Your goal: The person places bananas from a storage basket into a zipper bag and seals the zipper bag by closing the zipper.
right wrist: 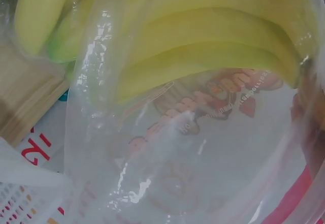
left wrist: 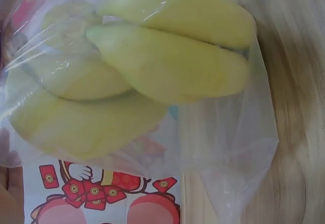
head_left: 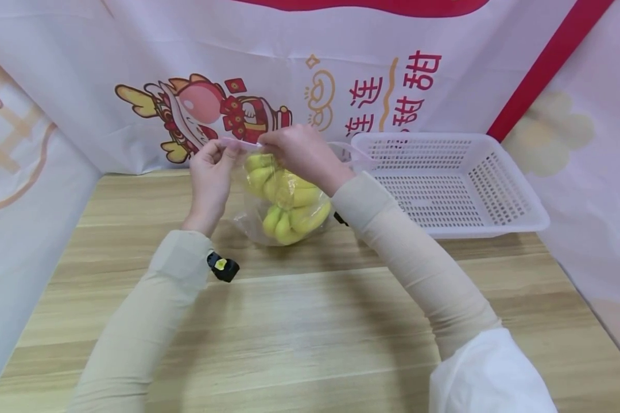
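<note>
A clear plastic bag (head_left: 250, 226) with a pink strip (head_left: 244, 144) along its mouth holds yellow bananas (head_left: 302, 198). My left hand (head_left: 210, 180) pinches the left end of the strip between thumb and fingers. Close beside it, the right hand (head_left: 307, 156) grips the same strip a little further right. Through the film in the left wrist view, several bananas (left wrist: 172, 61) show up close. The right wrist view has the bananas (right wrist: 213, 36) at the top and the pink strip (right wrist: 289, 198) at lower right. Whether the bag touches the table cannot be told.
A white perforated plastic basket (head_left: 537, 218) stands on the wooden table (head_left: 289, 338), right of the bag. Behind rises a white printed cloth (head_left: 150, 40) with cartoon figures and red characters. More cloth hangs along both sides.
</note>
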The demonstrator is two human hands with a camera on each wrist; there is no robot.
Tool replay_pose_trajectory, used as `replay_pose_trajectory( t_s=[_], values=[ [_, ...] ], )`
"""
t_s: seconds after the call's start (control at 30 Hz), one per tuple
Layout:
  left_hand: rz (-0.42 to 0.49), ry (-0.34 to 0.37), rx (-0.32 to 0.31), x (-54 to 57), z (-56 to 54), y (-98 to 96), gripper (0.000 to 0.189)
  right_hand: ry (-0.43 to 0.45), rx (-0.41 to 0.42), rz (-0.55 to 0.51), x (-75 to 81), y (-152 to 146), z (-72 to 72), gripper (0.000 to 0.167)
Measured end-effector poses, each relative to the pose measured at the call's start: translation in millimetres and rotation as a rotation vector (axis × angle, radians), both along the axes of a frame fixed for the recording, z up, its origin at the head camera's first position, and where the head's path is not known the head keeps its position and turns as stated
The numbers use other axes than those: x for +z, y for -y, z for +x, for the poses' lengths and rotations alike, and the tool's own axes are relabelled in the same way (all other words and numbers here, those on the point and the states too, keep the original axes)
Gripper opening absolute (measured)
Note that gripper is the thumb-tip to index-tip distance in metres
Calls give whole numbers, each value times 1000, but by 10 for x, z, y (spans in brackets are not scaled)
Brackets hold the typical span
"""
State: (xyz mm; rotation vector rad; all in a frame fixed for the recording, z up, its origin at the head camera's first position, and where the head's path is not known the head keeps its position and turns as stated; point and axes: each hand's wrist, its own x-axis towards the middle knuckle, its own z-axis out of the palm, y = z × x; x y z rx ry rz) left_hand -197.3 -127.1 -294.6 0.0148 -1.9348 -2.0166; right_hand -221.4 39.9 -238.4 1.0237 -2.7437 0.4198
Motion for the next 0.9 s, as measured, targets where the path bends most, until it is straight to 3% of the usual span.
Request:
replay_pose_trajectory(
  t_s=[0.17, 0.4, 0.63, 0.9],
  values=[
    [25, -13, 45, 2, -13, -25, 12, 5, -15, -5, 8, -11, -22, 27],
    [52, 8, 60, 29, 3, -12, 11, 39, -34, 30, 23, -54, -41, 27],
    [2, 37, 63, 26, 16, -5, 10, 53, -44, 17, 14, -104, -53, 27],
    [51, 53, 66, 25, 22, 12, 10, 241, 19, -47, 21, -179, -84, 39]
  ],
)
